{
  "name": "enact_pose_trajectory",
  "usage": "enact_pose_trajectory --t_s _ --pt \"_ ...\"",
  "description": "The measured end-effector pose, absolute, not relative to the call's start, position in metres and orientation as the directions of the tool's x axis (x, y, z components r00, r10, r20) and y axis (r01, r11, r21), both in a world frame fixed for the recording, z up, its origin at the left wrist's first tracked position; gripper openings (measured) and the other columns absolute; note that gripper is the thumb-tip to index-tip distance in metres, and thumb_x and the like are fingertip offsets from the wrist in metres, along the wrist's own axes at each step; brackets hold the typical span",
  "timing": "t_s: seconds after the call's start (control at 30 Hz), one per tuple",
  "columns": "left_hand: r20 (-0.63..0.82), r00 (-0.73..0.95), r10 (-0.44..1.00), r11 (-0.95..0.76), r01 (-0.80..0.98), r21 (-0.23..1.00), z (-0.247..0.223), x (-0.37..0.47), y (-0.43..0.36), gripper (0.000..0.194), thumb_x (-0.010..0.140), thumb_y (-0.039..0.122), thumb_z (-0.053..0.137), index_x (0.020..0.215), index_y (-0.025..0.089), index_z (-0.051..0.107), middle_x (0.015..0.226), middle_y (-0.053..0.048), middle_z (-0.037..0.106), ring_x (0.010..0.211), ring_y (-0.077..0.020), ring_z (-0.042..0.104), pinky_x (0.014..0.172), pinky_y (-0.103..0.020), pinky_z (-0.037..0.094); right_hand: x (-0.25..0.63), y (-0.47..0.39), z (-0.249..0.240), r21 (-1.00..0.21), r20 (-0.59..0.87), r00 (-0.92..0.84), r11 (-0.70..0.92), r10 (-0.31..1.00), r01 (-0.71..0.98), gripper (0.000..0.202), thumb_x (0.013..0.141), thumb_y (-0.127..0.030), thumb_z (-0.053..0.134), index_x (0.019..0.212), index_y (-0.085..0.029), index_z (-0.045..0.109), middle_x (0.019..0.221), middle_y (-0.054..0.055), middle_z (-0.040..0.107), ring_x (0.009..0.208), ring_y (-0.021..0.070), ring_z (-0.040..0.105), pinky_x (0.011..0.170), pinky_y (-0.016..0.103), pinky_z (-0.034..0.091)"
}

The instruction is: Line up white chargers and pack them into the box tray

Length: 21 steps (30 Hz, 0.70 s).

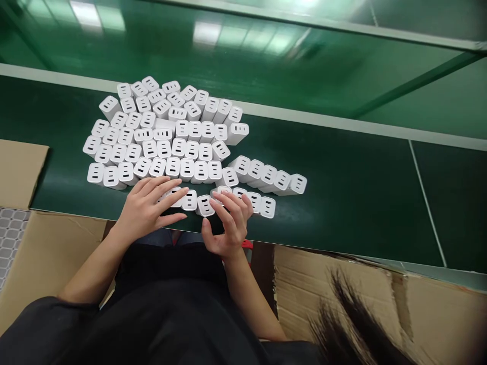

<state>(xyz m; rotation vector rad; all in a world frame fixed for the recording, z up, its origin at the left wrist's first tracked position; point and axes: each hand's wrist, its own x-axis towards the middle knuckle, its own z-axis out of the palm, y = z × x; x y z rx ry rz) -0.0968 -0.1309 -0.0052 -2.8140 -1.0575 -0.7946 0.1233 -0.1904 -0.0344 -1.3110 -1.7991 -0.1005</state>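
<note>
Many white blocks with dark slots on top [172, 166] stand close together in uneven rows on the dark green table. My left hand [148, 205] lies over the left end of the front row, its fingers spread and partly covering some blocks. Fingers apart and bent, my right hand [229, 223] is over the middle of that row, its fingertips at the blocks there. Between the hands stand a slotted block [189, 200] and a slightly tilted one [205, 206]. A slanting row of several blocks [268, 175] extends to the right behind my right hand.
A pale ledge [297, 117] and a glossy green panel [266, 66] run behind the green table [361, 192]. Brown cardboard [19, 172] lies at the left table edge, with more cardboard [342, 294] below the front edge at right. Dark hair hangs at the lower right.
</note>
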Motion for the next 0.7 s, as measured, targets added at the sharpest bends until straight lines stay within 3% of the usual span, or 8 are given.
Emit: enact_pose_trajectory --t_s 0.2,0.3,0.53,0.7 --pt "0.446 0.635 0.63 -0.759 0.626 0.18 -0.008 -0.096 -0.13 0.04 0.09 0.041 0.067 0.129 0.031 0.062 0.125 -0.003 0.07 0.106 -0.0222 0.067 0.088 -0.035 0.048 0.119 -0.186 -0.035 -0.323 0.676 -0.102 0.417 0.73 0.85 0.03 0.084 -0.019 0.065 0.113 -0.027 0.063 0.11 0.001 0.075 0.111 0.024 0.063 0.112 0.046 0.03" --pt "0.459 0.633 0.623 -0.766 0.611 0.197 -0.005 -0.096 -0.129 0.04 0.09 0.04 0.067 0.128 0.031 0.062 0.123 -0.002 0.071 0.103 -0.0215 0.068 0.089 -0.035 0.048 0.118 -0.185 -0.037 -0.283 0.671 -0.122 0.405 0.731 0.87 0.029 0.087 -0.027 0.068 0.116 -0.026 0.065 0.112 0.003 0.074 0.106 0.0228 0.063 0.108 0.042 0.033" --pt "0.531 0.583 0.615 -0.766 0.602 0.226 0.0 -0.112 -0.128 0.063 0.083 0.049 0.073 0.139 0.031 0.053 0.125 -0.005 0.069 0.112 -0.0253 0.066 0.096 -0.038 0.049 0.116 -0.181 -0.023 -0.225 0.614 -0.192 0.403 0.765 0.887 0.049 0.092 -0.052 0.061 0.131 -0.024 0.059 0.123 0.006 0.07 0.119 0.0262 0.058 0.111 0.042 0.025" --pt "0.621 0.503 0.601 -0.762 0.594 0.257 -0.015 -0.125 -0.132 0.074 0.075 0.048 0.08 0.14 0.031 0.05 0.123 -0.007 0.069 0.116 -0.0288 0.063 0.1 -0.043 0.05 0.109 -0.175 -0.01 -0.19 0.558 -0.291 0.461 0.777 0.867 0.042 0.095 -0.043 0.061 0.132 -0.023 0.057 0.119 0.004 0.072 0.12 0.0249 0.058 0.112 0.044 0.022"
